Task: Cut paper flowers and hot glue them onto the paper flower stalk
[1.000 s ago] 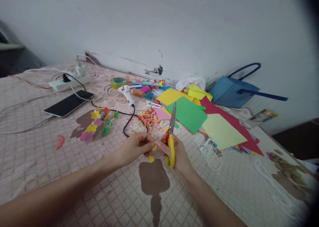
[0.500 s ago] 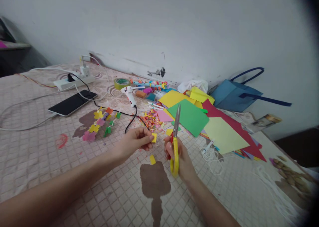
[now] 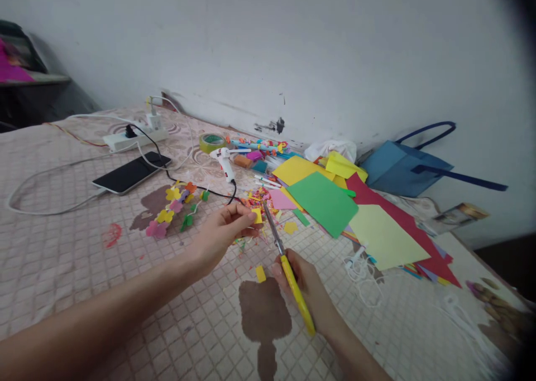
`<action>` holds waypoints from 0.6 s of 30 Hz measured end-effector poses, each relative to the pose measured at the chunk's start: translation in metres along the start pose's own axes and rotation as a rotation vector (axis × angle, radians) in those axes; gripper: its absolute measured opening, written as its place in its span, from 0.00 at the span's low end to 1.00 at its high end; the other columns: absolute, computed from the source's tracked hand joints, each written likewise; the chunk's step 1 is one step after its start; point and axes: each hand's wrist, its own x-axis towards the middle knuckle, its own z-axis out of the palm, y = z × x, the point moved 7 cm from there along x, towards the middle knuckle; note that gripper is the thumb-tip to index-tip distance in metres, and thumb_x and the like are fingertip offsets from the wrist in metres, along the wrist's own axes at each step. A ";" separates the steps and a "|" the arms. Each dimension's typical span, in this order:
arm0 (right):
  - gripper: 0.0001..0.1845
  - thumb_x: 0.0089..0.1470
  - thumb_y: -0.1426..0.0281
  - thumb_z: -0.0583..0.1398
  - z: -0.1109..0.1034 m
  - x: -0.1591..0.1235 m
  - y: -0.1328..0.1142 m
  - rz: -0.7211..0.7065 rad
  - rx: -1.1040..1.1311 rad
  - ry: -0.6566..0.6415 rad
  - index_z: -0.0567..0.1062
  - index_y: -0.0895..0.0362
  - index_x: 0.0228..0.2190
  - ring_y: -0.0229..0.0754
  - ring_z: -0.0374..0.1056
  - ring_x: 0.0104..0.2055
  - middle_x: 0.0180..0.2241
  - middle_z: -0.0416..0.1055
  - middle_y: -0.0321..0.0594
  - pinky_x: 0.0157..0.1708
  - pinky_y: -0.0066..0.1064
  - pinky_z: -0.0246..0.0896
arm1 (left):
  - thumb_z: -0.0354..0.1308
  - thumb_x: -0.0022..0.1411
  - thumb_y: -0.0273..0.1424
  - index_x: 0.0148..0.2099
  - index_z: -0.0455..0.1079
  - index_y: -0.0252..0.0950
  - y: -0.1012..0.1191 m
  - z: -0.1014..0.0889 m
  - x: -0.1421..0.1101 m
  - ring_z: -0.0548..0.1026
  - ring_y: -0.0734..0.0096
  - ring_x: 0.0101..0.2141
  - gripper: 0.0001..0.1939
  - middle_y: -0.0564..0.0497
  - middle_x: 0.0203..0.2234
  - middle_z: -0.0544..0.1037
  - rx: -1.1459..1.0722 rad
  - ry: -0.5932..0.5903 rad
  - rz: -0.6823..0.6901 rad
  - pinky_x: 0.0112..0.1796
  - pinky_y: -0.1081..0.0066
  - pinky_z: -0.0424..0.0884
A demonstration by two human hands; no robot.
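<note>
Between thumb and fingers, my left hand (image 3: 228, 230) pinches a small yellow piece of paper (image 3: 257, 216). My right hand (image 3: 304, 280) grips yellow-handled scissors (image 3: 288, 272), whose blades point up and left toward that piece; I cannot make out a gap between the blades. Below my hands, a second yellow paper piece (image 3: 260, 274) lies on the tablecloth by a brown stain. Beyond the scissors rests a yellow paper flower (image 3: 290, 227). A heap of colourful paper scraps (image 3: 262, 196) lies behind my left hand.
Coloured paper sheets (image 3: 324, 202) spread to the right, before a blue bag (image 3: 406, 166). A white glue gun (image 3: 225, 163) with a black cord, a tape roll (image 3: 212, 142), a flower garland (image 3: 173, 205), a tablet (image 3: 132, 173) and a power strip (image 3: 134, 140) lie left and behind.
The scissors have swung from upright to leaning left, their tips now close to the yellow paper in my left hand. The view has shifted slightly left.
</note>
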 end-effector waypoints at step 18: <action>0.17 0.51 0.56 0.56 0.003 0.001 0.010 -0.005 -0.009 -0.031 0.62 0.56 0.23 0.35 0.51 0.23 0.21 0.57 0.31 0.23 0.26 0.49 | 0.63 0.54 0.33 0.31 0.68 0.33 0.003 0.002 -0.002 0.73 0.75 0.28 0.09 0.53 0.26 0.76 -0.046 0.021 0.011 0.36 0.71 0.69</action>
